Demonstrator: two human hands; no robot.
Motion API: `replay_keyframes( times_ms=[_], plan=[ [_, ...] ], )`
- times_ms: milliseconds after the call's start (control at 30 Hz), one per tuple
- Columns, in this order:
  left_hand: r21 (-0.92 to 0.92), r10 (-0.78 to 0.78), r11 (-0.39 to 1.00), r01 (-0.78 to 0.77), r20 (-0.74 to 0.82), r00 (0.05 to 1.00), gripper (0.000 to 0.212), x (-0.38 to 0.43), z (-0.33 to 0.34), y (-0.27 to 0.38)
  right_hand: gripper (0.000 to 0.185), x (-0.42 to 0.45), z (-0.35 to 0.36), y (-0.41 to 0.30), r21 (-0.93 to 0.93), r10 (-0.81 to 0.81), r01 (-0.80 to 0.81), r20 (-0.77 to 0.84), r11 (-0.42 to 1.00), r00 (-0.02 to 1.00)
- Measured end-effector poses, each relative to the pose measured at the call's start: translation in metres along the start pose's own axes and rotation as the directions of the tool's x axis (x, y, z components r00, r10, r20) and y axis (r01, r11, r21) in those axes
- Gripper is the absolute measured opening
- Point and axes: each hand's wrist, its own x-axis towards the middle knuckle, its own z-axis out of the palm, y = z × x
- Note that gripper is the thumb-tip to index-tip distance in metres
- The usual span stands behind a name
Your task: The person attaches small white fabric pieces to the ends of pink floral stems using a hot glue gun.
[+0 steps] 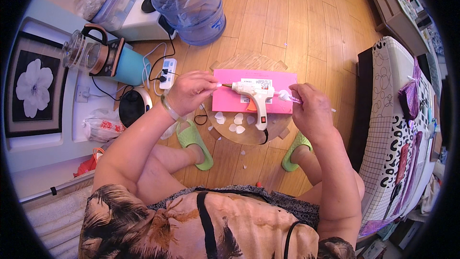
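A white hot glue gun (253, 90) with an orange trigger and a red switch lies on a pink box (224, 104), its nozzle towards the left. At the nozzle's tip, my left hand (190, 90) pinches a small pale petal-like piece (219, 85). My right hand (312, 106) grips a thin purple-and-white stem (296, 100). White petals (284, 95) sit on that stem just behind the gun's rear end. Several loose white petal pieces (238, 118) lie on the small round wooden stool (219, 129) below the box.
A white power strip (167, 73) with plugged cords lies on the floor at left. Beyond it stand a blue water jug (194, 10) and a glass kettle (84, 52). A patterned covered surface (381, 129) rises at right. Green slippers (196, 145) flank the stool.
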Motion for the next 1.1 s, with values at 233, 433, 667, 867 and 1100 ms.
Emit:
replay_keyframes(
  times_ms=[233, 433, 667, 867, 1100],
  plan=[
    [-0.115, 0.03, 0.993, -0.034, -0.035, 0.999, 0.017, 0.009, -0.001, 0.021, 0.028, -0.001, 0.004, -0.009, 0.182, 0.024, -0.024, 0.002, 0.983, 1.0],
    [-0.095, 0.017, 0.995, -0.019, -0.028, 0.999, 0.015, 0.007, 0.001, 0.018, 0.02, -0.001, 0.009, -0.002, 0.108, 0.053, -0.057, 0.04, 0.993, 0.998],
    [-0.112, -0.118, 0.987, 0.119, 0.015, 0.993, 0.008, 0.004, -0.006, 0.012, 0.012, -0.001, 0.027, 0.032, -0.182, 0.071, -0.064, 0.03, 0.981, 0.997],
    [-0.386, 0.183, 0.918, -0.085, 0.223, 0.958, 0.005, -0.005, 0.041, 0.061, 0.008, 0.004, 0.029, 0.034, -0.202, 0.005, 0.009, 0.07, 0.979, 0.998],
    [-0.485, 0.271, 0.861, -0.155, 0.179, 0.946, 0.006, 0.007, 0.07, 0.064, 0.004, 0.004, 0.029, 0.034, -0.312, -0.04, 0.086, 0.152, 0.946, 0.988]
  ],
)
